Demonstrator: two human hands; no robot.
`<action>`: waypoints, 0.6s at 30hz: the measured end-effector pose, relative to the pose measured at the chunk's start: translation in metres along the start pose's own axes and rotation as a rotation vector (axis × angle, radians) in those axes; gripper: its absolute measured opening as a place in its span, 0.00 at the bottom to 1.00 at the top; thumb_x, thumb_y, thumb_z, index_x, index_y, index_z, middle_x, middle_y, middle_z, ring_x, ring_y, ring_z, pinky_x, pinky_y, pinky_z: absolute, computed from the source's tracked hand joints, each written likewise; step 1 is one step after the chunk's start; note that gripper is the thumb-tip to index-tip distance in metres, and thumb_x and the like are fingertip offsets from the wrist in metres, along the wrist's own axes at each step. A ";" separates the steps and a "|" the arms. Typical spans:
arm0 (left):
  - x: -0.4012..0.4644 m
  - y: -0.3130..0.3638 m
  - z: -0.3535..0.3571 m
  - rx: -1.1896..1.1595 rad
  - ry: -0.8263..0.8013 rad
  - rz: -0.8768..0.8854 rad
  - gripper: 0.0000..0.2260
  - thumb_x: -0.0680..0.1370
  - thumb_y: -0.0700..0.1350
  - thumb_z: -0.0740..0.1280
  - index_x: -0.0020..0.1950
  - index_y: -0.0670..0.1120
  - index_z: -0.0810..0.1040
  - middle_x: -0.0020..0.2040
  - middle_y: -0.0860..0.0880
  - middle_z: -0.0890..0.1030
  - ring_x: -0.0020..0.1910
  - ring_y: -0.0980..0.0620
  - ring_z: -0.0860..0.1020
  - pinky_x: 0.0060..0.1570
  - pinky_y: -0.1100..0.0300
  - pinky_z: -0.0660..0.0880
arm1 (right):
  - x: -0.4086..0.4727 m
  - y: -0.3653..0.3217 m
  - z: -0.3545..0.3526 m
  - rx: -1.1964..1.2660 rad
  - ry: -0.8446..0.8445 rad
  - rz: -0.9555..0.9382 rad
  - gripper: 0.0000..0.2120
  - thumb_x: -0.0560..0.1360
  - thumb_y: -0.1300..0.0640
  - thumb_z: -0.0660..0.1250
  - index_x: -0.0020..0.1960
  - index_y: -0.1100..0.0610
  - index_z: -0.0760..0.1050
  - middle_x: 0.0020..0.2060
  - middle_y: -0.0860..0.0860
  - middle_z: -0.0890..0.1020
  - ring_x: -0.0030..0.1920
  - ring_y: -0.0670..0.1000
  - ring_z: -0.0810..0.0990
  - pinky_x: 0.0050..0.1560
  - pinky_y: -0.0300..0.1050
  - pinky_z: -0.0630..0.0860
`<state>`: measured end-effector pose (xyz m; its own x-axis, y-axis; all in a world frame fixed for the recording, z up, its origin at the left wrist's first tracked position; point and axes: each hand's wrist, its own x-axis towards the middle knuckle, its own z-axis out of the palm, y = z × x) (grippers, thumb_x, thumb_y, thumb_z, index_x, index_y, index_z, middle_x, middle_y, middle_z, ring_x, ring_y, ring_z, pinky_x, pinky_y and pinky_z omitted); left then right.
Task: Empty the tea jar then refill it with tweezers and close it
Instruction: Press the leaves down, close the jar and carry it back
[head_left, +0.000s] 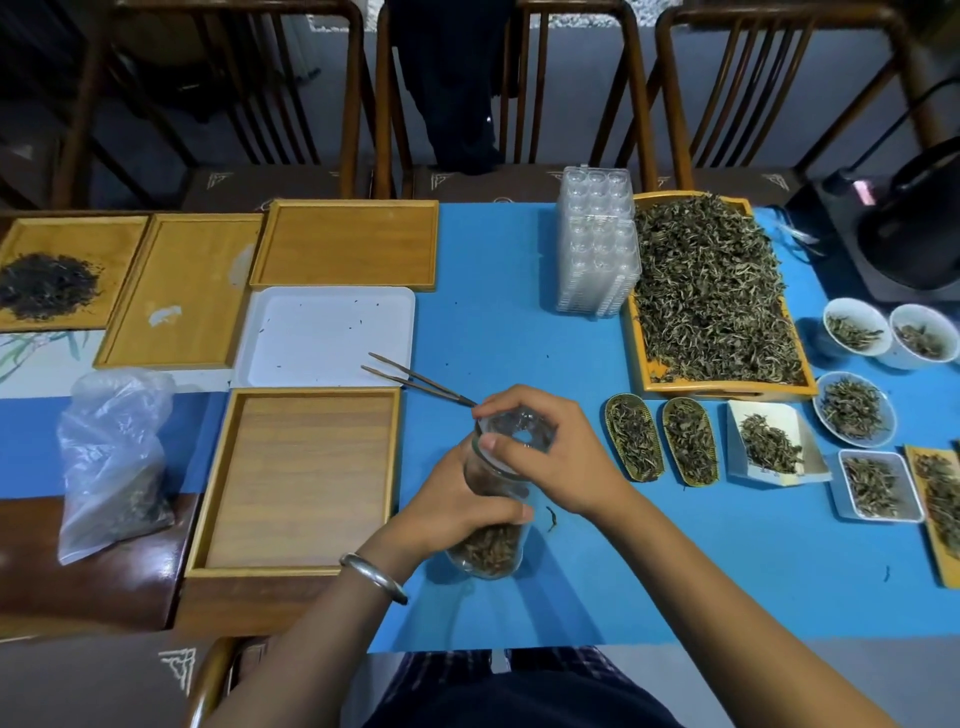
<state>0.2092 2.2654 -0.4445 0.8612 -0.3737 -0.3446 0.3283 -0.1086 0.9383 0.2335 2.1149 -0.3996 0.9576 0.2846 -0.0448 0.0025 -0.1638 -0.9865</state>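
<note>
A clear glass tea jar (491, 553) stands tilted on the blue table mat (649, 571), with brown tea leaves in its lower part. My left hand (457, 506) is wrapped around the jar's body. My right hand (550, 447) grips the clear lid (514, 434) on the jar's mouth from above. Thin dark tweezers (415, 379) point up and left from under my right fingers, their tips over the white tray (291, 338). Whether the right hand also holds them I cannot tell.
A light wooden box tray (291, 478) sits just left of the jar, and a plastic bag of tea (114, 467) lies further left. Right of my hands are two scoops (662, 441), small dishes and a large tray (711, 291) of loose tea. A stack of clear plastic trays (597, 244) stands behind.
</note>
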 end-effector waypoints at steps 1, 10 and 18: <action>0.000 -0.002 0.000 -0.015 -0.018 -0.017 0.26 0.59 0.45 0.76 0.56 0.43 0.78 0.45 0.53 0.85 0.47 0.55 0.83 0.50 0.60 0.78 | -0.001 0.002 0.001 0.014 -0.009 0.009 0.09 0.70 0.60 0.71 0.49 0.60 0.80 0.45 0.54 0.84 0.47 0.53 0.82 0.52 0.50 0.77; -0.004 -0.004 -0.005 -0.162 -0.208 -0.117 0.22 0.59 0.43 0.74 0.53 0.45 0.82 0.46 0.46 0.85 0.48 0.49 0.82 0.50 0.58 0.77 | -0.007 0.004 0.001 0.213 -0.053 0.054 0.09 0.69 0.63 0.70 0.49 0.63 0.80 0.48 0.62 0.83 0.50 0.63 0.81 0.54 0.56 0.76; -0.003 -0.001 -0.008 -0.224 -0.332 -0.126 0.16 0.58 0.43 0.73 0.45 0.47 0.85 0.42 0.45 0.84 0.44 0.49 0.82 0.48 0.55 0.76 | -0.011 -0.006 0.002 0.182 -0.067 -0.016 0.09 0.68 0.65 0.69 0.48 0.60 0.80 0.48 0.60 0.83 0.52 0.59 0.81 0.54 0.49 0.76</action>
<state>0.2100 2.2741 -0.4446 0.6490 -0.6508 -0.3939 0.5308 0.0166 0.8473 0.2222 2.1146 -0.3932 0.9367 0.3485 -0.0335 -0.0404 0.0126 -0.9991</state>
